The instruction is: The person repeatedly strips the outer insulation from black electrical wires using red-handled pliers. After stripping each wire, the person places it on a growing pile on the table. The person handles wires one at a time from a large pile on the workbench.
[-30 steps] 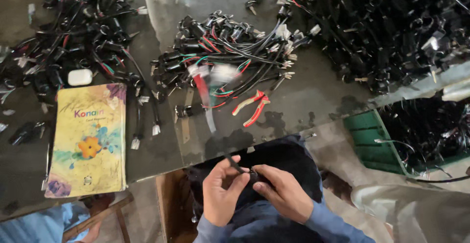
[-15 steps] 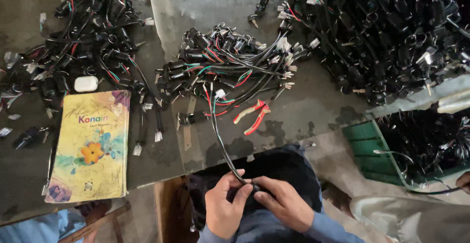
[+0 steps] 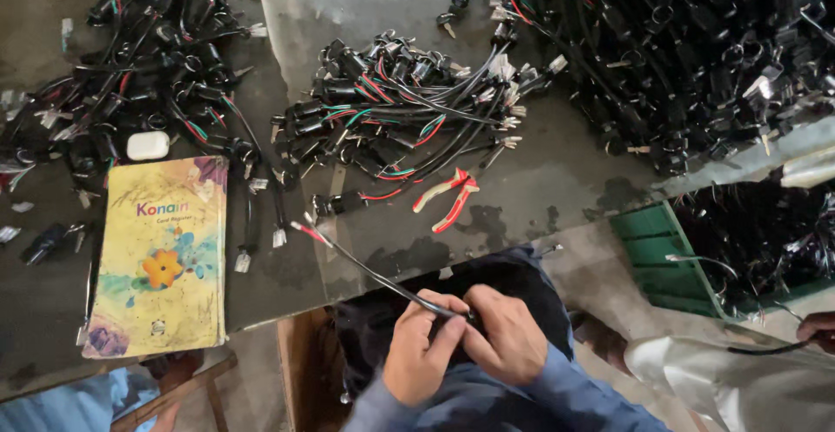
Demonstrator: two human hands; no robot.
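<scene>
Both my hands meet over my lap at the bottom centre. My left hand (image 3: 424,348) pinches a thin black cable (image 3: 374,277) that runs up and left to red and white wire ends above the table edge. My right hand (image 3: 504,336) is closed around the cable's near end, where a small black part is mostly hidden under the fingers. Behind the cable, a pile of black switch harnesses with red and green wires (image 3: 396,101) lies on the dark table (image 3: 565,180). Red-handled pliers (image 3: 448,195) rest just in front of that pile.
A yellow notebook (image 3: 161,254) lies at the left, a small white case (image 3: 147,145) above it, beside another harness pile (image 3: 139,58). A large heap (image 3: 696,49) fills the top right. A green crate (image 3: 661,262) of harnesses stands at the right; another person's hand (image 3: 818,329) shows there.
The cable's free end has swung down and to the left, from near the middle pile to over the table edge. My hands stay together over my lap.
</scene>
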